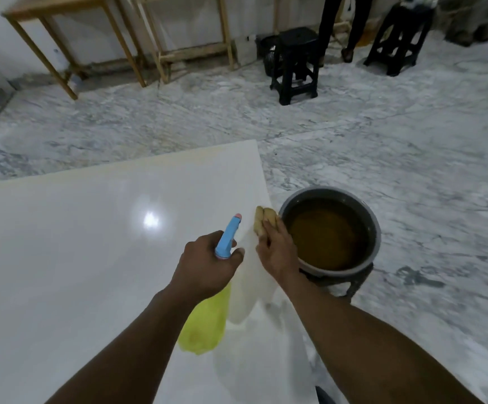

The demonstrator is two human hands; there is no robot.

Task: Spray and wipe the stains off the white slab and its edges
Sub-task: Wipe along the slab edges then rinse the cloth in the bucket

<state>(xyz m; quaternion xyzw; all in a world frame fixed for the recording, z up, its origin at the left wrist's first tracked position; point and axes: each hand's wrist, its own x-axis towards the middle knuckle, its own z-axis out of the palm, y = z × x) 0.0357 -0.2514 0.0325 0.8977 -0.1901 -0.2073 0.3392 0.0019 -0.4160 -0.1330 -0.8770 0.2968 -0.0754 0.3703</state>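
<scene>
The white slab (91,258) lies beside the basin of brown water (328,231). Most of it shines clean; a faint yellowish stain shows along its far edge, so that part seems left. The left hand (207,263) is clamped on the spray bottle (207,310); the right hand (277,249) grips a sponge (263,221) at the slab's basin-side edge.

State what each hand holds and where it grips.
Left hand: blue-headed spray bottle, by its neck. Right hand: yellowish sponge, by its near end.
</scene>
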